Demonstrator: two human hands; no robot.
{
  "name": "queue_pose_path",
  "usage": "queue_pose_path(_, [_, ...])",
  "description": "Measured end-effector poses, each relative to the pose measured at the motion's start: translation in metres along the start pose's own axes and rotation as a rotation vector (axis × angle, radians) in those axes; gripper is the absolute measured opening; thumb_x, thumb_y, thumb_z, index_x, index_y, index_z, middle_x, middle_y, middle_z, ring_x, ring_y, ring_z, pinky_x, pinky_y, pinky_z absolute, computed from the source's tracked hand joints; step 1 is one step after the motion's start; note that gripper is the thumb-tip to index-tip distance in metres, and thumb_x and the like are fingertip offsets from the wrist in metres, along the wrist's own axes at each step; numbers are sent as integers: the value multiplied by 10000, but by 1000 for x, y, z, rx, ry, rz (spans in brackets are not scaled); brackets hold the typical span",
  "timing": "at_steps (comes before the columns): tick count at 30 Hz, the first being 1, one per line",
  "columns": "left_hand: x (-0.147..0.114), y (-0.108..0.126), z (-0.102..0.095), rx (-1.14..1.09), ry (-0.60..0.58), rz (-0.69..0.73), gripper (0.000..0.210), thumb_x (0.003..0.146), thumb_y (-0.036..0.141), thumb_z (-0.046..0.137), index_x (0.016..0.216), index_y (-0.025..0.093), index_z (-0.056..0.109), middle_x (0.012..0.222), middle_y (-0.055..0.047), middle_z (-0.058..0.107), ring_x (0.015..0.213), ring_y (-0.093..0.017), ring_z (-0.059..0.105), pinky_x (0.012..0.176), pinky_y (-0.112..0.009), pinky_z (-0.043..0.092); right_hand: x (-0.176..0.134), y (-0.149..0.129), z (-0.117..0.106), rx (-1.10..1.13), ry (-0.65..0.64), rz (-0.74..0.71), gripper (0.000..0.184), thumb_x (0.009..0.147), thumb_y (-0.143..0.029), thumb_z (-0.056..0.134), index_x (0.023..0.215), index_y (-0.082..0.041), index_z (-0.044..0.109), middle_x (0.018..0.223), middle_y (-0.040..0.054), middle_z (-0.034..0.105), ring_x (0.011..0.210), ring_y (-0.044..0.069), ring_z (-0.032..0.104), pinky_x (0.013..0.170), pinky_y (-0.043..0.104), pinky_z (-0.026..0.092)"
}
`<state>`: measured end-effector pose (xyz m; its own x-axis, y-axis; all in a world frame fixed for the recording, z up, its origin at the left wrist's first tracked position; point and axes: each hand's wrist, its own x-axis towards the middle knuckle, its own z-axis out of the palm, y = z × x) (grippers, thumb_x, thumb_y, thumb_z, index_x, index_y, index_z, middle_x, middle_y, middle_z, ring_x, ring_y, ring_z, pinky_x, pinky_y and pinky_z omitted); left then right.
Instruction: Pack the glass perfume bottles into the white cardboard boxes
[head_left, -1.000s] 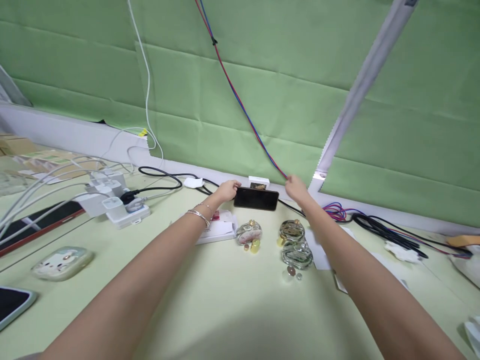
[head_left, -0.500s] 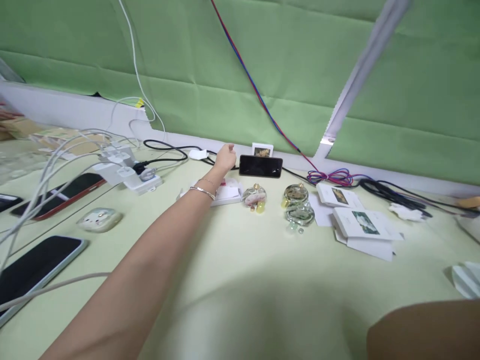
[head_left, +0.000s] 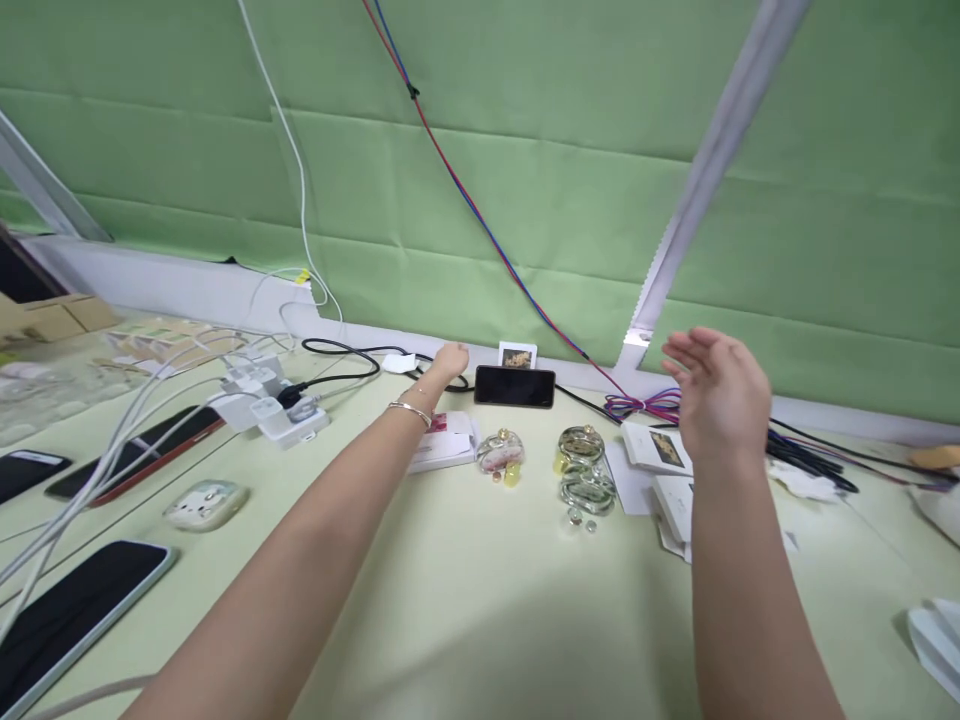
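My left hand (head_left: 451,360) reaches to the back of the table, left of a black phone (head_left: 514,386) standing on its long edge. Its fingers are curled in, and whatever they hold is hidden. My right hand (head_left: 721,395) is raised above the right side, holding nothing, its slightly bent fingers apart. Under it lie a white box with a dark picture (head_left: 651,448) and another white box (head_left: 673,503), partly covered by my forearm. Between my arms are a pinkish glass bottle (head_left: 500,453), a brown-tinted one (head_left: 580,446) and a greenish one (head_left: 588,490), with small beads beside them.
A small white picture box (head_left: 517,352) stands behind the phone. White and pink packaging (head_left: 446,440) lies near my left wrist. Plugged chargers (head_left: 262,400), trailing cables, a phone with a pale case (head_left: 82,620) and a patterned case (head_left: 206,503) occupy the left.
My right hand has come up into view and opened over the white boxes. My left hand stays beside the standing phone, its fingers more curled. The view has tilted up a little.
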<state>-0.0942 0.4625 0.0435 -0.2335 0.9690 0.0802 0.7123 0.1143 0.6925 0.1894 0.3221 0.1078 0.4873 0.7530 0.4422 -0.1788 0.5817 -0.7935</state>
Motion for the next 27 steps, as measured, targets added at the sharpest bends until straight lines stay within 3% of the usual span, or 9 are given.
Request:
queue_pose_path(3, [9,2,-14,-86,48,23,205,835,270,524,892,96,617,919,-71,639,893,-191,590,810,-362,459,-7,7,-12,75,66,-4,112,778,-246,474,774,-162,548,727,2,613,706,112,598,676,278,433])
queue_pose_path(7, [-4,9,-6,-225,71,52,167,753,189,530,757,82,658,803,-93,680,800,-211,610,746,-308,456,-18,-3,-29,69,164,-6,123,762,-158,438,742,-152,560,675,7,606,658,122,601,653,298,432])
queue_pose_path(12, [-62,39,-13,-466,182,187,326,868,278,353,1010,141,613,989,-75,662,890,-137,603,766,-249,459,-36,-58,-45,73,132,-396,204,756,-83,435,732,-163,622,633,-9,585,606,116,598,700,347,459])
queue_pose_path(14, [-90,55,-26,-723,254,336,315,861,313,395,1008,135,610,906,-77,671,858,-138,618,762,-253,467,-49,-80,-46,59,135,-517,259,770,-69,409,733,-192,634,651,-19,554,625,102,586,683,329,459])
queue_pose_path(17, [-132,73,-34,-776,329,473,241,842,243,429,989,159,601,791,-37,666,807,-124,624,765,-246,472,-74,-92,-43,-24,114,-649,257,795,-92,414,773,-228,630,686,-29,507,587,86,553,597,297,441])
queue_pose_path(19, [-158,75,-23,-715,343,539,225,828,174,411,953,156,597,816,-34,664,808,-125,625,789,-262,473,-95,-80,-46,-257,-11,-709,228,794,-84,431,788,-220,614,661,-25,514,587,100,541,580,289,418])
queue_pose_path(22, [-193,62,8,-576,264,539,250,788,100,399,948,151,584,889,-49,659,866,-145,622,847,-311,461,-128,-40,-66,-663,-301,-761,233,726,-24,446,607,-192,553,720,12,531,697,134,530,620,289,416])
queue_pose_path(25, [-222,40,38,-497,203,455,286,777,81,368,978,149,560,970,-72,639,923,-163,609,839,-332,472,-151,8,-97,-836,-369,-703,273,718,9,382,575,-182,515,717,27,520,689,140,501,635,290,406])
queue_pose_path(27, [-239,25,52,-408,137,469,280,786,101,366,987,152,554,988,-80,630,937,-175,600,836,-343,474,-160,31,-111,-926,-521,-673,264,696,14,379,586,-177,523,719,38,531,698,151,492,644,290,396])
